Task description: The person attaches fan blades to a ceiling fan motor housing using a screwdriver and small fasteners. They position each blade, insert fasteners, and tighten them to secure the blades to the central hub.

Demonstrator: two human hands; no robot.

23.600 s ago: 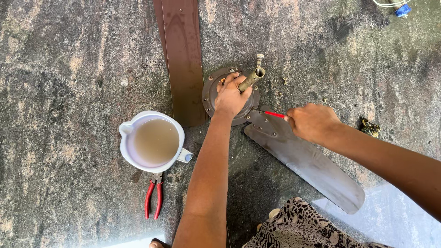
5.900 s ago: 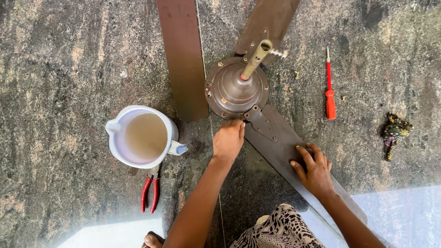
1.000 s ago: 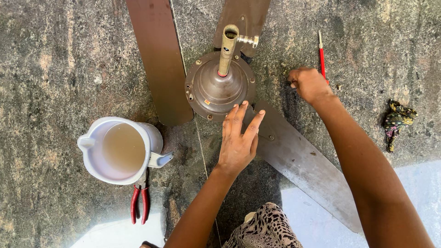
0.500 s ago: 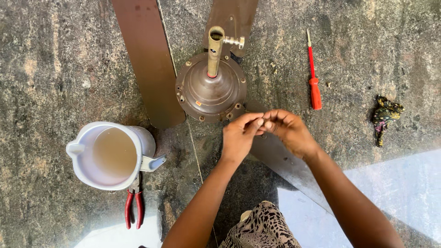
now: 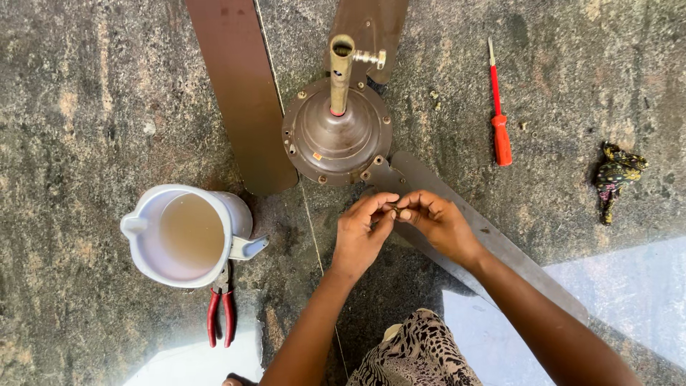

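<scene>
Left hand: the left hand (image 5: pixel 361 232) is held over the floor just below the fan motor, its fingertips brought together against those of the other hand.
Right hand: the right hand (image 5: pixel 439 221) is curled, its thumb and forefinger closed on a small part (image 5: pixel 394 212); the part is too small to be identified.
Small part: it is pinched between the fingertips of both hands, above the near fan blade (image 5: pixel 493 243).
Fan motor: a brown round fan motor (image 5: pixel 336 132) is seen on the stone floor (image 5: pixel 86 107), with a brass rod (image 5: pixel 340 71) standing up from its middle.
Other blades: one long brown blade (image 5: pixel 239 86) is laid to the left of the motor, another (image 5: pixel 371 32) behind it.
Screwdriver: a red screwdriver (image 5: pixel 499 114) is laid on the floor to the right of the motor, well apart from the hands.
Jug: a pale plastic jug (image 5: pixel 186 236) of cloudy liquid is set to the left of the hands.
Pliers: red-handled pliers (image 5: pixel 220 314) are laid just beside the jug.
Rag: a crumpled dark rag (image 5: pixel 616 171) is seen at the far right.
</scene>
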